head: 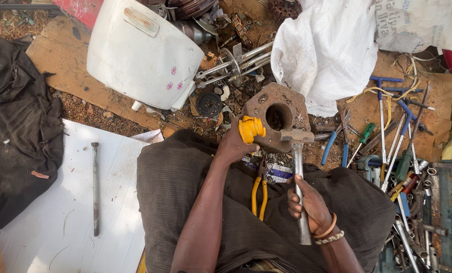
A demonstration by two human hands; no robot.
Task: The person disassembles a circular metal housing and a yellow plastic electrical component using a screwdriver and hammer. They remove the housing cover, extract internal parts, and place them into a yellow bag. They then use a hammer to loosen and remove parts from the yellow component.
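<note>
My left hand grips a tool with a yellow handle, held upright at the near left edge of a rusty metal block with a round hole in it. My right hand is closed around the shaft of a steel hammer. The hammer's head rests just at the block's near right edge. Yellow-handled pliers lie on my lap between both arms.
A white appliance housing lies at the back left, a white woven sack at the back right. Several screwdrivers, spanners and wrenches are scattered at the right. A long bolt lies on a white board at the left, beside dark cloth.
</note>
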